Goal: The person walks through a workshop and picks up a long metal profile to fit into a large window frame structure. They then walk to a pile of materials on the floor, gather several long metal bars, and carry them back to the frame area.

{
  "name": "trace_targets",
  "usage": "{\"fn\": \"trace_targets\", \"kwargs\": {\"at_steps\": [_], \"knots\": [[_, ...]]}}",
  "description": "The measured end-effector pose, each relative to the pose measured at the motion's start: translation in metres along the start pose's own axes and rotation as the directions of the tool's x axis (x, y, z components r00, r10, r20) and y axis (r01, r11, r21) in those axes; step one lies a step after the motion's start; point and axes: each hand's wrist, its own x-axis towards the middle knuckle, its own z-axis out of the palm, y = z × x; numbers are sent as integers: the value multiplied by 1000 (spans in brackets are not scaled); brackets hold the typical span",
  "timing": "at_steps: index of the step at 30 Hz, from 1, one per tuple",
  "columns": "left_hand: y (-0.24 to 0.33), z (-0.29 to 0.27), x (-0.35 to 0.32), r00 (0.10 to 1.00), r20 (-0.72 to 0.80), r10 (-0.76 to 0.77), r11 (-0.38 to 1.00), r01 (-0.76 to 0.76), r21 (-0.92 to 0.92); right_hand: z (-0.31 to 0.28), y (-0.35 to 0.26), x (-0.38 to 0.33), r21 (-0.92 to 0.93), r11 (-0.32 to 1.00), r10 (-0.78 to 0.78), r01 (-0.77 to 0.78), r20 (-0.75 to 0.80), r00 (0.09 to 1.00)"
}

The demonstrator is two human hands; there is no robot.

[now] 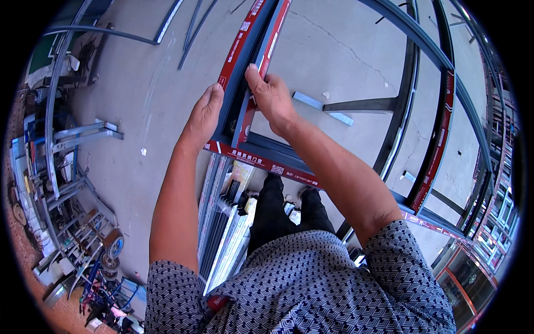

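A large dark grey metal window frame [264,161], with red printed film along its faces, stands in front of my legs. My left hand [204,114] is at the outer side of its left member, thumb along the near face and fingers hidden behind it. Just inside that member runs a narrow bar [245,125], also red-filmed, slightly angled from it with a dark gap between. My right hand [272,100] grips this bar from its right side, thumb on top, the other fingers mostly out of sight.
A metal workbench support [361,106] and a pale strip [322,107] show through the frame. Long profiles [222,239] lie beside my left leg. Metal racks with wheels [113,245] stand at the left, and more frames [445,133] are at the right.
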Motion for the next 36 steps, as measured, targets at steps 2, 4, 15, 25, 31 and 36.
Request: {"fn": "trace_targets", "kwargs": {"at_steps": [2, 4, 15, 25, 31, 36], "knots": [[-4, -3, -2, 995, 68, -68, 990, 76, -121, 12, 5, 8, 3, 1000, -19, 19, 28, 999], [12, -10, -4, 970, 199, -136, 943, 188, -276, 19, 6, 15, 4, 1000, -27, 26, 66, 997], [9, -13, -7, 967, 218, -134, 966, 177, -191, 19, 6, 17, -182, 981, -51, 66, 87, 995], [-4, -9, 3, 959, 283, -14, 962, 90, -257, 15, 0, 15, -132, 988, -59, 80, 155, 986], [-19, -5, 10, 963, 257, 77, 975, -19, -221, 8, 4, 15, -72, 993, -75, 91, 201, 977], [-12, -5, 6, 968, 247, 48, 990, -13, -141, 5, 6, 16, -73, 994, -65, 85, 236, 970]]}}
